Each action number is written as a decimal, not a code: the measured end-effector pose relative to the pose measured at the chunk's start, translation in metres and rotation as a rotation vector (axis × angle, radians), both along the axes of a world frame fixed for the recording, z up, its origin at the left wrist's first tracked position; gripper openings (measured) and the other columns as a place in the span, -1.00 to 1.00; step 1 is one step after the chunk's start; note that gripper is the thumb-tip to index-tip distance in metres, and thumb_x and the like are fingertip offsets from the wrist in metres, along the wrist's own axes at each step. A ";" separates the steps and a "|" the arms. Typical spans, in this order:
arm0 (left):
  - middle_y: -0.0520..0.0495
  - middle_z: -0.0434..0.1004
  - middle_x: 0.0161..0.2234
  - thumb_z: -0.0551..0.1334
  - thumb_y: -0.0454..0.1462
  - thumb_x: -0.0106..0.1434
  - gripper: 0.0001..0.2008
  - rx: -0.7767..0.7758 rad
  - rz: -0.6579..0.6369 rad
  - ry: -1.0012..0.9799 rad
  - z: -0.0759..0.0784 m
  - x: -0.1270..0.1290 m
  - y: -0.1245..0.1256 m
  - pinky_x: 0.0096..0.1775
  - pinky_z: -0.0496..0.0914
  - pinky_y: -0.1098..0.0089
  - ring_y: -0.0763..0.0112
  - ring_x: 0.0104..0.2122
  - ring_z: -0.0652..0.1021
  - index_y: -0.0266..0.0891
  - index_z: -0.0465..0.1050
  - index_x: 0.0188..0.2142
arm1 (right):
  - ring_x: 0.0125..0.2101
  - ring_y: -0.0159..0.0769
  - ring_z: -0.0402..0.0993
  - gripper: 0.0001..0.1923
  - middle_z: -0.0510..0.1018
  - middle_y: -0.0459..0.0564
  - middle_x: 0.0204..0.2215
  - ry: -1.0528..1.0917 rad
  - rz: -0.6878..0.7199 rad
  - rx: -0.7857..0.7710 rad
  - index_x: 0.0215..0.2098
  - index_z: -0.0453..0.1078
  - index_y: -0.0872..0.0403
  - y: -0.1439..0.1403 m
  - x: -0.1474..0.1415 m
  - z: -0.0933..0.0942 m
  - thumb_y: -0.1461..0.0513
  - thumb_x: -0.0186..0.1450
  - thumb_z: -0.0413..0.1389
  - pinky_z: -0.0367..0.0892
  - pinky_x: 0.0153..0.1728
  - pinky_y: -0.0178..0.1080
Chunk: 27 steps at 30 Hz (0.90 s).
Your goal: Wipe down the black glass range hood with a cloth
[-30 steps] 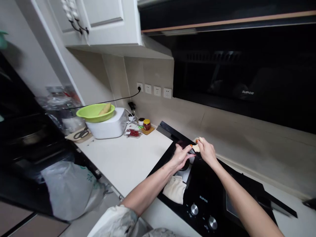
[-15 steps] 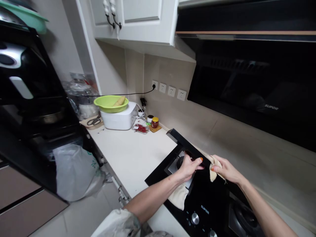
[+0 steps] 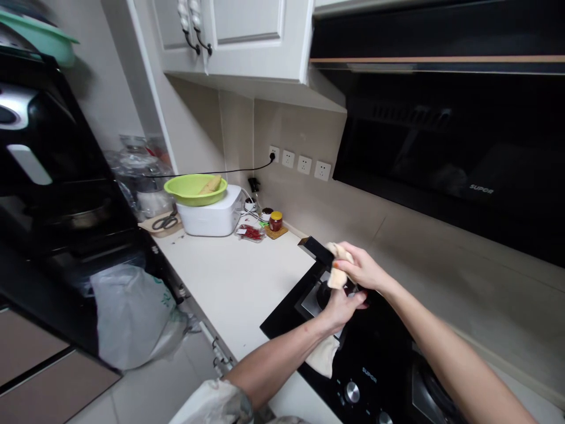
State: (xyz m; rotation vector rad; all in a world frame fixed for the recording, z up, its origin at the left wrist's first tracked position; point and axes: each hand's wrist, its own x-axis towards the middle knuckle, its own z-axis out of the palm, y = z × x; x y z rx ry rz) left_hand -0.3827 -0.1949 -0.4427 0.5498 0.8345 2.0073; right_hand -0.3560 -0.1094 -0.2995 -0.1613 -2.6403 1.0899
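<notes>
My right hand (image 3: 359,268) is closed round a folded cream cloth (image 3: 339,265), which lies against a long black strip (image 3: 318,250) at the back of the gas stove. Just below it, my left hand (image 3: 344,309) has its fingers curled at the strip's lower edge, over the left burner; part of its grip is hidden. A second cream cloth (image 3: 323,356) rests on the black stove top (image 3: 371,347), partly under my left forearm. The burner (image 3: 312,299) is mostly covered by my hands.
A white counter (image 3: 229,282) runs left of the stove. On it stand a white box (image 3: 209,218) with a green basin (image 3: 188,188) on top, a yellow-lidded jar (image 3: 276,221) and scissors (image 3: 165,221). A black range hood (image 3: 441,147) hangs above. A plastic bag (image 3: 130,318) sits at left.
My right hand has slid the cloth left along the black strip, towards its far end, and now sits above my left hand. My left hand stays nearly where it was. The view has shifted slightly.
</notes>
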 end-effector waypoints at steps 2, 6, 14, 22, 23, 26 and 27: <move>-0.32 0.56 0.15 0.78 -0.12 -0.01 -0.10 -0.025 0.043 0.022 0.000 0.003 0.002 -0.07 0.74 0.04 -0.13 0.16 0.63 -0.10 0.39 0.21 | -0.30 -0.37 0.33 -0.62 0.50 -0.12 -0.32 0.026 -0.013 0.078 -0.16 0.38 0.04 -0.019 -0.027 0.012 -0.09 0.39 0.19 0.25 -0.20 -0.32; -0.23 0.56 0.07 0.75 -0.13 -0.02 -0.12 -0.035 0.118 0.048 0.008 0.003 0.003 -0.17 0.74 0.09 -0.08 0.03 0.66 -0.08 0.43 0.22 | -0.34 -0.37 0.29 -0.62 0.47 -0.14 -0.37 0.037 -0.112 0.158 -0.22 0.29 0.01 -0.032 -0.042 0.021 -0.11 0.44 0.15 0.19 -0.22 -0.32; -0.37 0.61 0.13 0.77 -0.06 -0.04 -0.19 -0.060 0.048 0.038 0.017 -0.004 0.005 -0.09 0.72 0.06 -0.08 0.06 0.67 -0.22 0.51 0.10 | -0.32 -0.34 0.35 -0.54 0.52 -0.10 -0.33 -0.108 -0.183 0.098 -0.22 0.35 0.04 0.005 0.010 -0.001 -0.17 0.36 0.18 0.23 -0.25 -0.30; -0.17 0.58 -0.11 0.67 -0.32 -0.05 -0.34 -0.026 0.212 0.105 0.035 0.004 0.001 -0.18 0.62 0.24 0.00 -0.04 0.63 -0.11 0.37 -0.06 | -0.31 -0.32 0.30 -0.65 0.54 -0.07 -0.30 0.066 -0.325 0.161 -0.15 0.37 0.00 -0.052 -0.062 0.042 -0.09 0.45 0.21 0.08 -0.26 -0.33; -0.17 0.59 -0.11 0.67 -0.32 -0.05 -0.36 -0.020 0.218 0.118 0.038 0.003 0.001 -0.18 0.62 0.24 0.01 -0.05 0.63 -0.12 0.39 -0.07 | -0.31 -0.31 0.31 -0.65 0.54 -0.07 -0.30 0.062 -0.340 0.159 -0.14 0.36 0.00 -0.053 -0.060 0.044 -0.08 0.45 0.20 0.08 -0.26 -0.33; -0.16 0.61 -0.08 0.68 -0.20 -0.04 -0.34 -0.037 0.171 0.099 0.041 -0.001 0.001 -0.21 0.66 0.19 0.08 -0.12 0.65 -0.15 0.43 -0.03 | -0.30 -0.31 0.35 -0.66 0.54 -0.07 -0.30 -0.002 -0.311 0.146 -0.19 0.32 0.01 -0.041 -0.029 0.039 -0.07 0.43 0.18 0.12 -0.24 -0.32; -0.18 0.63 -0.04 0.69 -0.14 -0.02 -0.32 -0.047 0.142 0.096 0.041 -0.001 0.001 -0.20 0.68 0.16 0.08 -0.13 0.66 -0.17 0.45 0.00 | -0.29 -0.31 0.36 -0.65 0.53 -0.08 -0.31 -0.041 -0.301 0.138 -0.21 0.32 0.01 -0.034 -0.016 0.035 -0.07 0.40 0.18 0.14 -0.23 -0.32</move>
